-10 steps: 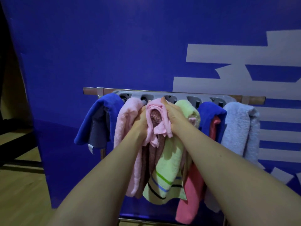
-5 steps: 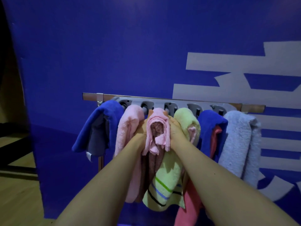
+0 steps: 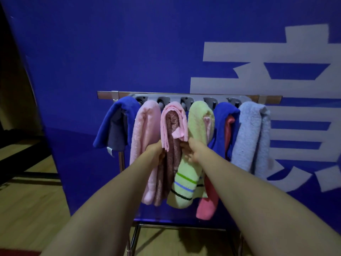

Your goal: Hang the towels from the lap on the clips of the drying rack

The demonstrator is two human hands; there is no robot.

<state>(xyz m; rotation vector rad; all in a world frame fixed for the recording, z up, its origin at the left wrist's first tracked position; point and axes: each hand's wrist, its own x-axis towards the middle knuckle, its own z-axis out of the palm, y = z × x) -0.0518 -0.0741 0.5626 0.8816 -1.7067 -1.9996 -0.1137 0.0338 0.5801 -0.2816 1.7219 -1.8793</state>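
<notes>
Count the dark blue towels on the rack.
2. One dark blue towel at the rack's left end; another dark blue towel second from right, over a coral towel. More may be hidden.

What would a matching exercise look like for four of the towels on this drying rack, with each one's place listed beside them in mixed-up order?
Towels:
1. fluffy pink towel
2. yellow-green striped towel
3. pale blue towel
4. coral towel

Places:
A. hanging beneath a dark blue towel
B. at the right end of the rack
C. second from the left
D. just right of the thin pink towel

Pairs: 1-C, 2-D, 3-B, 4-A
</notes>
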